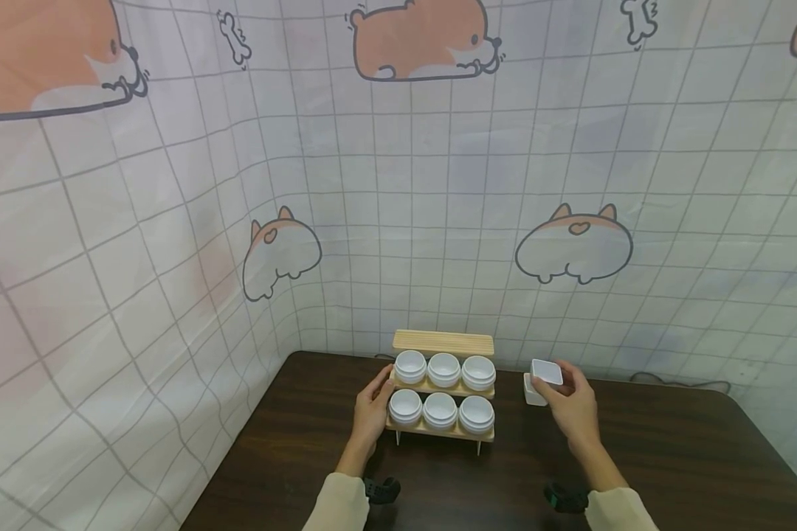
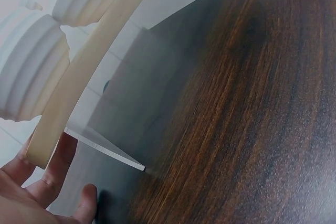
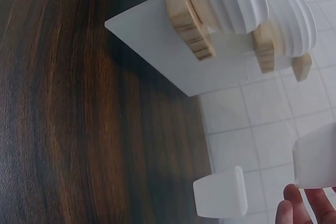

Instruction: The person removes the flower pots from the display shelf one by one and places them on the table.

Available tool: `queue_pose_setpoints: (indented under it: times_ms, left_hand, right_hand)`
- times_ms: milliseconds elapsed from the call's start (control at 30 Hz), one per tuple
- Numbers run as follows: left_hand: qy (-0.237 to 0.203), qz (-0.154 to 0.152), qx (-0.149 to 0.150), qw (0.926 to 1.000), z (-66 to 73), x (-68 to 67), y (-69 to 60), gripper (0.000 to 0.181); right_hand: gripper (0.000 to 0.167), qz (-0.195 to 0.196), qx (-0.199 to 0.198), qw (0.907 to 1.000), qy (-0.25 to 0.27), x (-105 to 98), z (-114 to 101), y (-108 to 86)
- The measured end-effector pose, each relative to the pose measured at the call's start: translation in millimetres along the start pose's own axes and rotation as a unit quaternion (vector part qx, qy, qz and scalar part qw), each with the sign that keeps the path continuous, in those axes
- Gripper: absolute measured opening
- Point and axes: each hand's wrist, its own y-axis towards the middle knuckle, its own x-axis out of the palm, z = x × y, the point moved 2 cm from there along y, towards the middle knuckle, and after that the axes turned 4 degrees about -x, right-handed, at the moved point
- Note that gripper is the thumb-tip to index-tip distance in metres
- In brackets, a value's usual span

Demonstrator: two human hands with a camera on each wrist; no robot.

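A two-tier wooden rack [image 1: 441,433] holds three round white bowls [image 1: 440,410] on its lower shelf and three more on the upper one. My left hand [image 1: 370,411] grips the rack's left side; in the left wrist view, its fingers [image 2: 62,163] lie around the shelf end [image 2: 79,85]. To the right of the rack, my right hand [image 1: 574,409] holds a small white square container [image 1: 547,371] by its sides. A second white square container [image 1: 534,397] stands on the table just below it. The right wrist view shows the held container [image 3: 315,158] apart from the standing one [image 3: 220,195].
The dark wood-grain table [image 1: 671,450] bears the rack on thin white side supports [image 3: 152,45]. A slatted wooden top board [image 1: 443,341] rises behind the bowls. A grid-patterned cloth [image 1: 412,184] hangs along the back and left. A dark cable [image 1: 680,382] lies at the back right.
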Motion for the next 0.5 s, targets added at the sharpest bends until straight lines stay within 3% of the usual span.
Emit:
queue_pose_setpoints:
  times_ms: [100, 333, 500]
  left_hand:
    - [0.002, 0.001, -0.007, 1.0000, -3.6, 1.3, 3.6, 0.041]
    - [0.005, 0.013, -0.006, 0.9999, -34.9, 6.1, 22.9, 0.042]
    - [0.004, 0.010, -0.005, 0.9999, -41.9, 5.0, 26.6, 0.041]
  right_hand:
    - [0.066, 0.002, 0.002, 1.0000, 0.001, -2.3, 3.5, 0.0]
    - [0.065, 0.013, 0.006, 0.9999, 0.001, -9.0, 11.5, -1.5]
    - [0.067, 0.013, 0.009, 0.9999, 0.001, -13.3, 17.3, -2.4]
